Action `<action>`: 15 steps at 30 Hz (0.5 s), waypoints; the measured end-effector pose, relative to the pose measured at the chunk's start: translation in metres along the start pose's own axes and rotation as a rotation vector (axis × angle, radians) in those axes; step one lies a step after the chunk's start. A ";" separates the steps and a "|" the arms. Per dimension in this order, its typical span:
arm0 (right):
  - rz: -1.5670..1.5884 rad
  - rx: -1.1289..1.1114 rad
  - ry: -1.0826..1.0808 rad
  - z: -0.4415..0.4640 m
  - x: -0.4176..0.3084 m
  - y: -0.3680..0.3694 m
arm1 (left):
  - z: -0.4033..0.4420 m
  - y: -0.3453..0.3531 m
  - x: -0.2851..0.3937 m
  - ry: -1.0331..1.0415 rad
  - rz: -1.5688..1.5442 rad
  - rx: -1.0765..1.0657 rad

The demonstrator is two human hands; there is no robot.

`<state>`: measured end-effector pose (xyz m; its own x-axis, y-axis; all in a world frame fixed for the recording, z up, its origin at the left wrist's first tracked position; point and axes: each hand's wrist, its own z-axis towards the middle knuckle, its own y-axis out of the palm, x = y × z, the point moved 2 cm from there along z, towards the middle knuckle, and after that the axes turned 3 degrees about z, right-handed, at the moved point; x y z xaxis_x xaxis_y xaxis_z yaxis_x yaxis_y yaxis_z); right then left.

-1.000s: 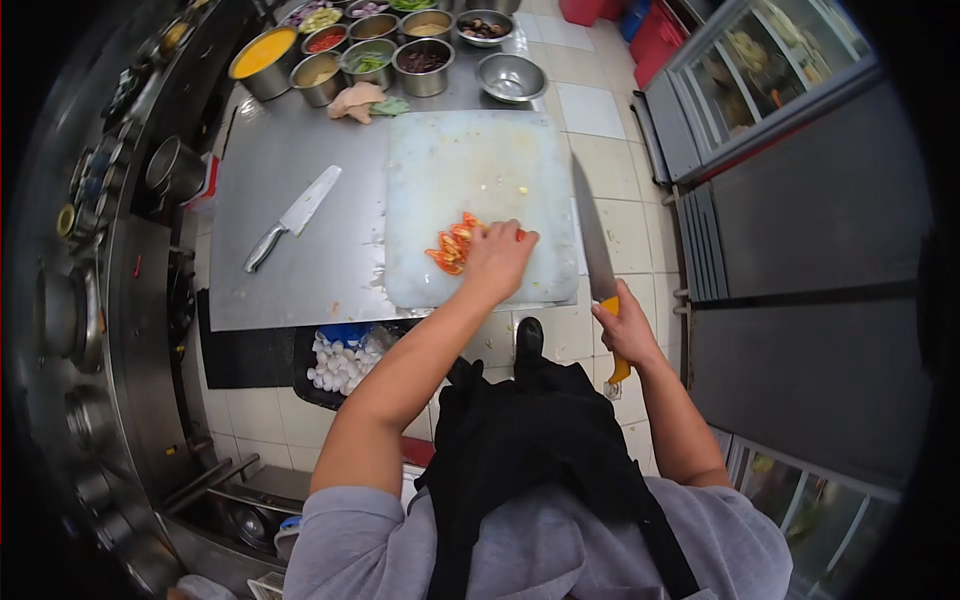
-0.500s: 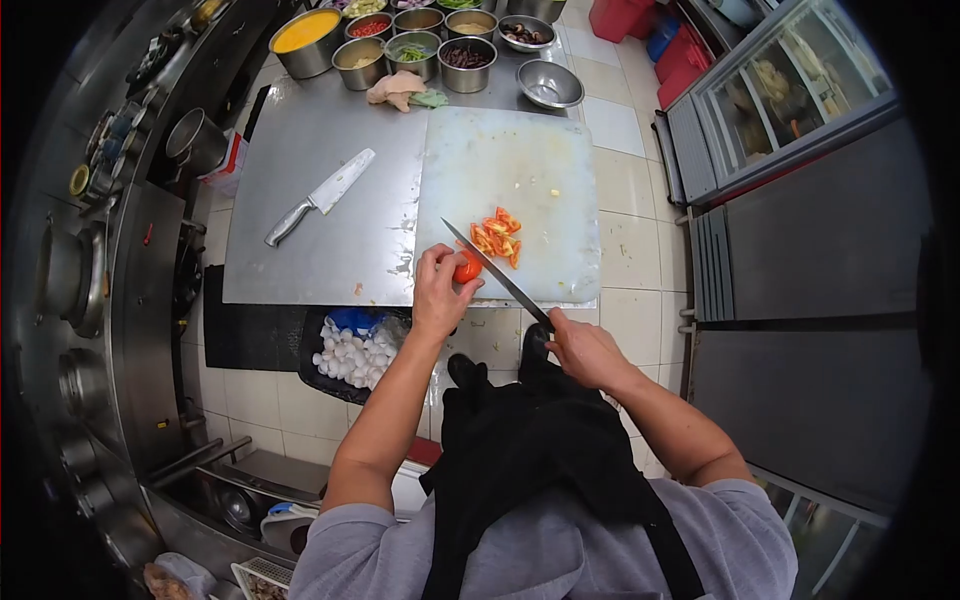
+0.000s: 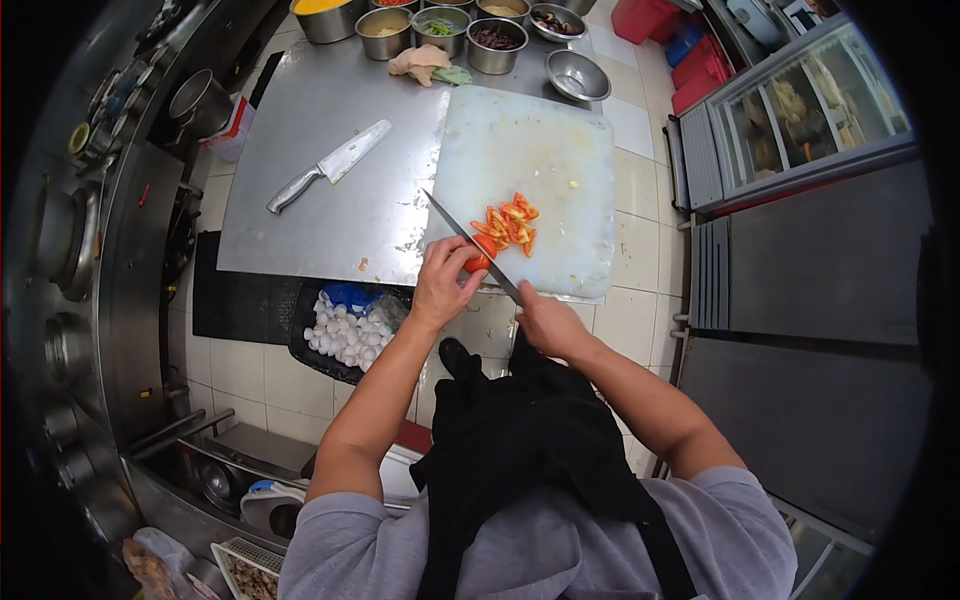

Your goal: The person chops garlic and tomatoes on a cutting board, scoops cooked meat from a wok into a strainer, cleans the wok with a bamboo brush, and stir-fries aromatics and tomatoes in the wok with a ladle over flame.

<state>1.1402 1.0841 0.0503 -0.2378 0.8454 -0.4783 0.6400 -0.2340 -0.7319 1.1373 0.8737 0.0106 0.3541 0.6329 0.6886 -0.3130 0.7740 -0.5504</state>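
My left hand (image 3: 443, 284) grips a red tomato (image 3: 477, 263) near the front left of a white cutting board (image 3: 540, 130), its fingers curled over it. My right hand (image 3: 552, 323) is wrapped around the handle of a long knife (image 3: 448, 217). The blade slants across the board against the right side of the tomato. Just beyond the blade lies a loose pile of cut tomato pieces (image 3: 510, 222). A second, broad-bladed knife (image 3: 350, 155) rests on the steel table (image 3: 300, 235) to the left, touched by neither hand.
Steel pots of ingredients (image 3: 497, 60) line the table's far edge, beside a bowl (image 3: 578, 76) and a crumpled cloth (image 3: 420, 64). Below the front edge sits a black bin of eggshells (image 3: 345, 335). A refrigerator (image 3: 800, 250) stands right, a stove counter (image 3: 150, 290) left.
The knife has come left and closer to my left hand, its blade now against the tomato. My right hand has moved up and left with it. The whole view has shifted slightly.
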 end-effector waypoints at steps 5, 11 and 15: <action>0.100 -0.008 -0.172 0.031 0.020 -0.018 | 0.004 -0.005 0.008 -0.024 0.010 0.005; -0.096 0.027 -0.061 -0.006 0.011 -0.053 | 0.021 0.002 0.005 0.067 -0.005 -0.083; -0.210 0.030 -0.021 -0.044 0.001 -0.063 | 0.022 0.008 0.003 0.075 0.031 -0.116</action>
<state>1.1313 1.1212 0.1173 -0.3786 0.8671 -0.3236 0.5532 -0.0683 -0.8302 1.1164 0.8813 0.0190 0.4117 0.6532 0.6354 -0.2230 0.7483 -0.6248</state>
